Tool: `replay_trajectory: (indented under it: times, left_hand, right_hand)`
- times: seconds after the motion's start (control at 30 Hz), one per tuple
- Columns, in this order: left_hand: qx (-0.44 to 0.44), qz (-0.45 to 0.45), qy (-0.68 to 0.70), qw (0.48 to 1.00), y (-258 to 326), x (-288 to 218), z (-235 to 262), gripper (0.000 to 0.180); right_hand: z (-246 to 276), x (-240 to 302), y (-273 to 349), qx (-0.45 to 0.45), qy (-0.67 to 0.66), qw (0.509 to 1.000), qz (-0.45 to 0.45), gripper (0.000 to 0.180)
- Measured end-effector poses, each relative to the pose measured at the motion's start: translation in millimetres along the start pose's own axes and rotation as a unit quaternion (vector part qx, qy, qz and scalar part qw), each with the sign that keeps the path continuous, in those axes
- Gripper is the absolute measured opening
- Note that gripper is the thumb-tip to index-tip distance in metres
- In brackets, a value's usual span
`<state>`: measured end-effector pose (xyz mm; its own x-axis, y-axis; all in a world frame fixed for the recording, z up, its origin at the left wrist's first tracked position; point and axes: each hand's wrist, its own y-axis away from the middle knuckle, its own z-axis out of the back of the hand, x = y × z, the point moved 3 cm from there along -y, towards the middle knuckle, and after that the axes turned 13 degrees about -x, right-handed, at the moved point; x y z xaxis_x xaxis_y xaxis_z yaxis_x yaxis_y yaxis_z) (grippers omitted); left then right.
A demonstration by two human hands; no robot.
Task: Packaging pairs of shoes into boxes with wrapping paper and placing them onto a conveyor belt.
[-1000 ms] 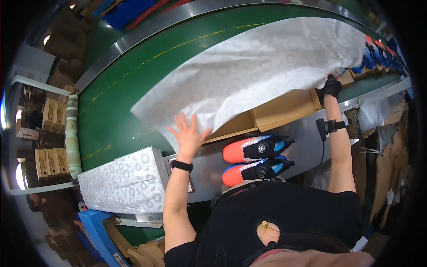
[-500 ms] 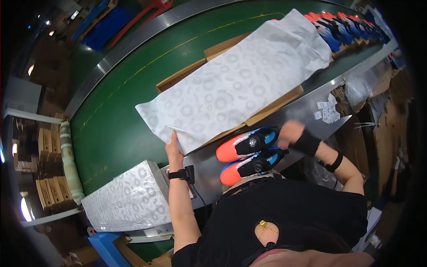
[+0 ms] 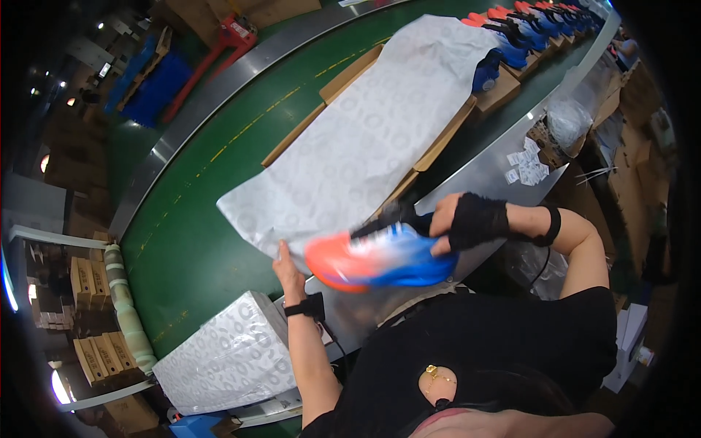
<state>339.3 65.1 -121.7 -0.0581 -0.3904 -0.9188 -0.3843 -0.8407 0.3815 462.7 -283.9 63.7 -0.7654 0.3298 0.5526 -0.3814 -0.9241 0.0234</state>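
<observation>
A sheet of white patterned wrapping paper [image 3: 350,146] lies across an open brown cardboard box [image 3: 445,135]. My left hand [image 3: 290,274] grips the paper's near edge, its thumb on top and the other fingers mostly hidden. Just right of it, a sports shoe [image 3: 380,259], orange at the toe and blue at the heel, hangs tilted sideways above the metal ledge. My right hand [image 3: 454,223], in a black wrist wrap, is closed on the heel end. Motion blurs the shoe, and a black part shows behind it; whether a second shoe is held with it, I cannot tell.
A stack of patterned paper in clear plastic [image 3: 226,358] stands at lower left. More orange-and-blue shoes [image 3: 526,33] line the green conveyor [image 3: 197,241] at far right. Small white labels [image 3: 527,164] lie on the metal ledge [image 3: 467,193]. A clear plastic bag [image 3: 568,120] is beyond them.
My right hand has lifted footwear from the ledge before me, moving it left and up toward the paper. My left hand keeps its hold on the paper's edge. The view has shifted slightly.
</observation>
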Motion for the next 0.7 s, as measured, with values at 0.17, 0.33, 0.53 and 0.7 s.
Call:
replay_trajectory:
  times: [0.17,0.33,0.53,0.7]
  left_hand:
    - [-0.001,-0.080,-0.007,0.997,23.5,-46.8,3.3,0.027]
    - [0.088,-0.107,0.006,0.990,74.4,-87.1,-71.0,0.022]
    - [0.255,0.051,-0.032,0.965,52.9,-51.3,-126.1,0.044]
    - [0.238,-0.502,-0.605,0.570,35.6,-26.5,-125.4,0.061]
  right_hand:
    - [-0.5,-36.3,-73.9,-0.151,-0.106,0.965,-0.188,0.041]
    - [-109.2,-77.0,-160.6,-0.104,-0.092,0.969,-0.205,0.040]
    - [-108.0,-28.5,-161.6,0.119,0.028,0.992,0.017,0.023]
    - [-66.0,-113.3,-111.7,-0.173,0.158,0.966,-0.109,0.037]
